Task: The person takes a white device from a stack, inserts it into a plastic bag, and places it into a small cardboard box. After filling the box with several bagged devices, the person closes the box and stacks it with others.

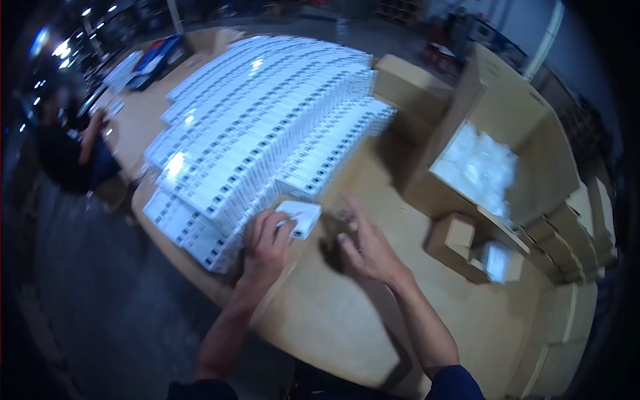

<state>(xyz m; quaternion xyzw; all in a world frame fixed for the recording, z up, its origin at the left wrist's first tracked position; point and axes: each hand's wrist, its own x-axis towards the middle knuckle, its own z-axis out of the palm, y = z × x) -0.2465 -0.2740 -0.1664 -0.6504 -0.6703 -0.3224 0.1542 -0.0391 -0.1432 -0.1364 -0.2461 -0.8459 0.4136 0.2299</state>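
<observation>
My left hand (268, 241) is closed on a small white box (301, 217) with dark print, its fingers over the box's left side. Just beyond it rises a big block of stacked white boxes (247, 127), lined up in long rows with small dark marks. To the right of the held box, my right hand (367, 250) hovers over the tan table (313, 313). Its index finger points forward and its thumb stands apart, with nothing visible between them.
At the right stands a large open carton (460, 160) holding clear plastic-wrapped items (477, 163). Before it lies a smaller open cardboard box (457, 243) with something white inside. Folded cardboard (560, 233) lines the right edge. Another person (73, 143) works at the far left.
</observation>
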